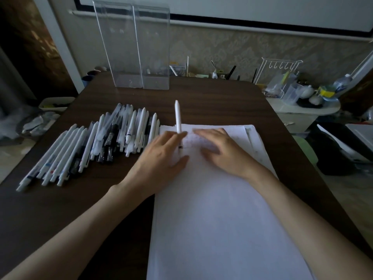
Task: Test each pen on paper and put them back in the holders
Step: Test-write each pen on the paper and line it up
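A stack of white paper (212, 209) lies on the dark wooden table (232, 102) in front of me, with faint scribbles near its top edge. My left hand (161, 158) pinches a white pen (177, 115) at its lower part. The pen stands nearly upright with its dark tip down on the paper. My right hand (220, 148) rests flat on the paper just right of the pen, fingers straight. Several white and black pens (96, 140) lie in a row left of the paper. Two tall clear holders (131, 49) stand at the table's far edge and look empty.
Beyond the table's right side a low white stand (302, 110) carries a wire rack, cups and bottles. Small clutter lines the wall behind the table. A white tray (56, 102) and bags lie on the floor at the left.
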Action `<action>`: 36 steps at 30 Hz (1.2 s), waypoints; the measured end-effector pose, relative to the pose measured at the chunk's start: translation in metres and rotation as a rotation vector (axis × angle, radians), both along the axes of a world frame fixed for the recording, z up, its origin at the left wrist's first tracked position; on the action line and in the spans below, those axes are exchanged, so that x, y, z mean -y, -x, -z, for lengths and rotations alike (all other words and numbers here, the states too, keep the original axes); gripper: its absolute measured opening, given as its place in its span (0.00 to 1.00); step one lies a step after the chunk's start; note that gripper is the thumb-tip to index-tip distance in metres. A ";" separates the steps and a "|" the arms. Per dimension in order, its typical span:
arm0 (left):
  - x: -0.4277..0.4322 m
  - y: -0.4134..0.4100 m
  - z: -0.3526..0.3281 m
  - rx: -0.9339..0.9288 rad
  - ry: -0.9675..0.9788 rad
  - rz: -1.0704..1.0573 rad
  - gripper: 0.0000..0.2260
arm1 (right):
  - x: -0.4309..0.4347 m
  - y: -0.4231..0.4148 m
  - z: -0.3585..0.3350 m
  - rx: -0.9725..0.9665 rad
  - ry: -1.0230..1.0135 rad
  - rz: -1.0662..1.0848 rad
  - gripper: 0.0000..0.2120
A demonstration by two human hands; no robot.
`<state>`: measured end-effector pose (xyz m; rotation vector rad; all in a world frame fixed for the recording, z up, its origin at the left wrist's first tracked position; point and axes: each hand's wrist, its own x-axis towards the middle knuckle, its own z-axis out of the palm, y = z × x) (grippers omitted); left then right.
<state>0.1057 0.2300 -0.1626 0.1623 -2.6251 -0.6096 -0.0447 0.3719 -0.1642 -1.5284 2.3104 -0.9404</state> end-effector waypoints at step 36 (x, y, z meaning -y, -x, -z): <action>-0.053 -0.066 -0.004 0.194 -0.173 -0.135 0.22 | -0.085 -0.045 -0.019 0.087 -0.110 1.000 0.21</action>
